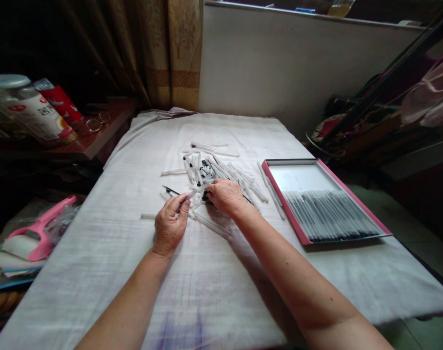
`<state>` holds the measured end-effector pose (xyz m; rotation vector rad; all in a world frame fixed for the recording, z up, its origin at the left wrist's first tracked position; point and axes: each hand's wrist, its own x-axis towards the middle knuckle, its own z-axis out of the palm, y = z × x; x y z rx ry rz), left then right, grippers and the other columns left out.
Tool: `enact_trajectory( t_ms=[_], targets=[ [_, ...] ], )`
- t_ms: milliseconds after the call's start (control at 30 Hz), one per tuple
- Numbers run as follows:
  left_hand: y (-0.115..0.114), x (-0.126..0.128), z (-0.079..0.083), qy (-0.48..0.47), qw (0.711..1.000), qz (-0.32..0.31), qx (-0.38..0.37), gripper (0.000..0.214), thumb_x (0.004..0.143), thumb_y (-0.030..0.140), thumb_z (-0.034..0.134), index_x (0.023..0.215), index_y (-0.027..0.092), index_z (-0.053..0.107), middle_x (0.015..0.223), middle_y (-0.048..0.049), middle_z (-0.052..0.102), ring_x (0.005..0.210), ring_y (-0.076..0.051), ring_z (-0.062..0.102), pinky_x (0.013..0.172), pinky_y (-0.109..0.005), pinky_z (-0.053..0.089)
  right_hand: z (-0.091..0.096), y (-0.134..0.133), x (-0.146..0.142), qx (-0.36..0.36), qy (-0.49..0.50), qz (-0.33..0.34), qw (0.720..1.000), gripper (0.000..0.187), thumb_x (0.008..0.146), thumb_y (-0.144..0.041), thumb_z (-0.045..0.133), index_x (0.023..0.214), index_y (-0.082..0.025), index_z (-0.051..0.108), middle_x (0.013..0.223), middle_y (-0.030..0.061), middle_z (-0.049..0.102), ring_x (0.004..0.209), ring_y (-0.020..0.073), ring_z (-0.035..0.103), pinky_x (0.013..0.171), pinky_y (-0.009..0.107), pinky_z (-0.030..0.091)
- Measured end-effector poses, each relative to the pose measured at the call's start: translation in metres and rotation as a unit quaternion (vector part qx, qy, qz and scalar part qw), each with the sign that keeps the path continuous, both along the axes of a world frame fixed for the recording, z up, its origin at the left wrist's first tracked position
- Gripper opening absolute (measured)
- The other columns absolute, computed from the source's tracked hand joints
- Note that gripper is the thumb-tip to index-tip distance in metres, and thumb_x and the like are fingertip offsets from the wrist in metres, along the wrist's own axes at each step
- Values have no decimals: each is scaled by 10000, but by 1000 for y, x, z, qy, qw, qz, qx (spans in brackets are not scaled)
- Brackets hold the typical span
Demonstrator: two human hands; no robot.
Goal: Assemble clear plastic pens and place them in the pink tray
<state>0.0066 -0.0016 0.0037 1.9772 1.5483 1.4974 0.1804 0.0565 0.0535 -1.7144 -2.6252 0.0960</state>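
Observation:
My left hand (170, 224) is closed, with a translucent pen barrel (191, 195) pinched between thumb and fingers. Beside it, my right hand (226, 195) reaches into a heap of pen parts (206, 167), its fingers curled down among small black pieces. What those fingertips hold, if anything, is hidden. Clear barrels (248, 183) lie fanned out to the right of the heap, and more barrels (214, 226) rest just in front of the hands. To the right, a shallow pink-edged box (287, 210) contains a row of pens (327, 214) with dark ends toward me.
A pale cloth (108, 233) covers the table. At left stand a lidded jar (35, 112), a red can (65, 104) and glasses (97, 121) on a wooden surface, with a pink lint roller (39, 233) below. Curtain (181, 53) and white wall (265, 63) border the far side.

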Motion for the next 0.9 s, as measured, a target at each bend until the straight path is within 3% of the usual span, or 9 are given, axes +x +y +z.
enact_trajectory(
  t_ms=[333,433,500,567,700,800,900],
  targets=[
    [-1,0,0,27,999,-18,10,226,921,295,553,1050,175,695,968,-64,727,883,-166,681,802,-262,536,2,7,-11,-5,5,16,1000,276,861,-239,518,1048,-191,716,1073,140,695,973,264,652,783,325,482],
    [-1,-1,1,35,999,-19,9,225,923,295,552,1049,176,695,955,-62,725,874,-166,682,785,-259,538,-4,8,-8,11,73,4,997,226,841,-268,552,982,-199,714,1031,114,708,935,238,654,762,305,472],
    [-1,-1,2,42,999,-19,8,222,924,295,549,1049,182,694,960,-61,726,881,-169,683,794,-265,540,-10,6,-2,9,178,-24,984,162,820,-261,581,891,-197,712,910,74,724,839,197,655,731,280,460],
    [-2,0,3,50,998,-22,9,222,926,289,546,1054,184,693,975,-65,726,900,-173,683,821,-275,539,-16,1,5,-18,326,-58,944,94,782,-243,621,791,-186,695,757,26,706,704,150,627,670,254,446],
    [-6,5,5,72,996,-48,13,221,927,275,544,1071,199,693,991,-64,729,921,-177,683,855,-288,541,-21,-19,23,-114,596,-108,788,157,690,-295,714,658,-169,625,597,-28,626,542,95,539,545,221,414],
    [-11,10,5,87,994,-70,18,221,924,270,546,1078,211,693,984,-59,736,907,-177,688,845,-289,547,-20,-37,34,-181,693,-121,687,234,616,-314,776,765,-175,661,601,-41,641,525,85,541,501,202,394],
    [-14,13,4,101,991,-89,23,220,926,263,547,1083,208,690,989,-63,740,918,-180,691,852,-291,544,-19,-51,41,-223,739,-147,619,361,611,-351,791,918,-185,702,686,-6,704,541,87,566,460,184,358]
  ],
)
